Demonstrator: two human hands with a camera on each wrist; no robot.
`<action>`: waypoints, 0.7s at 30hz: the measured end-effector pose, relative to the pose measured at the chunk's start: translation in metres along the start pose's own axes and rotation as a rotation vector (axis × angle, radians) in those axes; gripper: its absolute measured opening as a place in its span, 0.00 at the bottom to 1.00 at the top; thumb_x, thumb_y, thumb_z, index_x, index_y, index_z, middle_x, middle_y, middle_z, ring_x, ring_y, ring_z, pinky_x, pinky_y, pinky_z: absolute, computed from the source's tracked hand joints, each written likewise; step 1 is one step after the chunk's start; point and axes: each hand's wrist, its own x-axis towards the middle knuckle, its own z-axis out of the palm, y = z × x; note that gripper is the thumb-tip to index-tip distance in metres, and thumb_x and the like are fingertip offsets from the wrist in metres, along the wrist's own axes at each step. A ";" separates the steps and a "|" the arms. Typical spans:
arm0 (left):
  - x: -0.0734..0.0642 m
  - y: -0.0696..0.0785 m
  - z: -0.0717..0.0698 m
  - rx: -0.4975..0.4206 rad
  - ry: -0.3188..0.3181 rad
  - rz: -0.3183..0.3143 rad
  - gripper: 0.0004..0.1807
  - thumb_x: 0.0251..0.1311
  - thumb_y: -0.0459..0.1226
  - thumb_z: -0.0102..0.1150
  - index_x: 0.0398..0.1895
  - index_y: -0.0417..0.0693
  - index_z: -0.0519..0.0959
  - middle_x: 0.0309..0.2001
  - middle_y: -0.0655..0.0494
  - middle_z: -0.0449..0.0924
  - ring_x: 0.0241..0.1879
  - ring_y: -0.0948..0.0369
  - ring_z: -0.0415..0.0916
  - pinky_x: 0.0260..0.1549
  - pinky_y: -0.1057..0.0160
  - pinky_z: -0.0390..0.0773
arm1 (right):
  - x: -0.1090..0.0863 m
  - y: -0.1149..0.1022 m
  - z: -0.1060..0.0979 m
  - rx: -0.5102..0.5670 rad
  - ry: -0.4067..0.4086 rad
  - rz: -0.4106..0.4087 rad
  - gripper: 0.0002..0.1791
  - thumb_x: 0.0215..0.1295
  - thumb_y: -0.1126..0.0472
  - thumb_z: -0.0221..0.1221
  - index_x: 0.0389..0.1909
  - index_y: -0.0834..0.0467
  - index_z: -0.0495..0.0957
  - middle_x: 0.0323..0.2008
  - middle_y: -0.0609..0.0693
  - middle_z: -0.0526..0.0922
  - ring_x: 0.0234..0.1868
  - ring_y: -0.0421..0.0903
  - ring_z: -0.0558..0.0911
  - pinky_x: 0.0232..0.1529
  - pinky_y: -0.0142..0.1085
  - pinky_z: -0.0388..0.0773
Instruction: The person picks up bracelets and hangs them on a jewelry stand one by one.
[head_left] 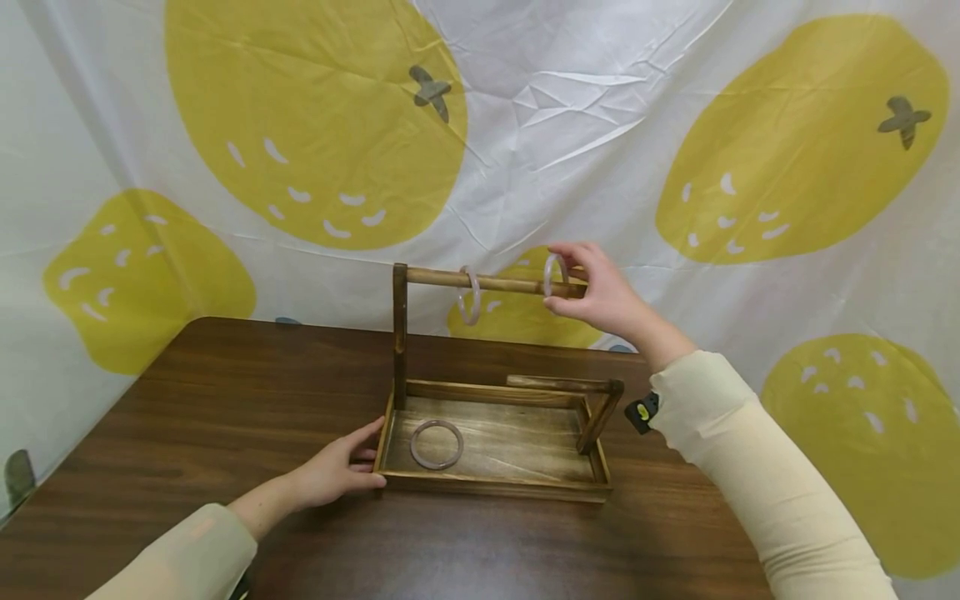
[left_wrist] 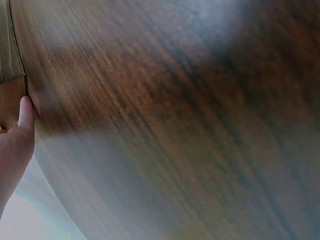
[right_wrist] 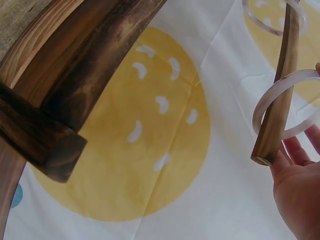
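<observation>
My right hand (head_left: 603, 292) pinches a pale, translucent bangle (head_left: 550, 275) between thumb and fingers. In the right wrist view this bangle (right_wrist: 272, 97) loops around the upper wooden rod (right_wrist: 280, 110), near its free end. Farther along the rod a second pale bangle (head_left: 470, 296) hangs. A third bangle (head_left: 437, 444) lies flat in the left part of the wooden tray stand (head_left: 517, 485). At the tray's left end my left hand (head_left: 330, 468) rests against the side, its thumb at the front corner. The left wrist view shows only part of that hand (left_wrist: 17, 142).
A shorter, lower wooden arm (head_left: 558, 383) reaches left from the tray's right post (head_left: 600, 417). The stand sits on a dark brown wooden table (head_left: 247, 375). Behind it hangs a white curtain (head_left: 570, 158) printed with large yellow lemons.
</observation>
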 end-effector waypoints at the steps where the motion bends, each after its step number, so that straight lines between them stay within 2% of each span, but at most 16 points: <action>1: 0.000 0.000 0.000 0.000 0.000 -0.001 0.49 0.55 0.32 0.64 0.70 0.27 0.41 0.68 0.23 0.41 0.59 0.34 0.65 0.53 0.56 0.79 | 0.001 -0.001 0.000 -0.007 -0.002 -0.001 0.35 0.54 0.65 0.64 0.64 0.64 0.63 0.55 0.63 0.65 0.57 0.56 0.67 0.66 0.49 0.68; 10: 0.000 -0.001 0.000 -0.005 -0.006 -0.005 0.49 0.55 0.33 0.63 0.71 0.28 0.41 0.68 0.23 0.41 0.59 0.35 0.65 0.53 0.56 0.79 | 0.005 -0.008 0.006 -0.053 0.000 -0.029 0.36 0.50 0.65 0.66 0.62 0.64 0.65 0.51 0.61 0.67 0.54 0.55 0.69 0.64 0.47 0.70; 21: 0.000 -0.001 0.000 0.001 -0.010 0.007 0.49 0.55 0.33 0.64 0.71 0.28 0.40 0.68 0.23 0.40 0.59 0.34 0.64 0.53 0.58 0.79 | 0.010 -0.015 0.013 -0.090 -0.036 -0.030 0.37 0.49 0.62 0.66 0.62 0.63 0.65 0.51 0.60 0.68 0.56 0.56 0.70 0.65 0.48 0.69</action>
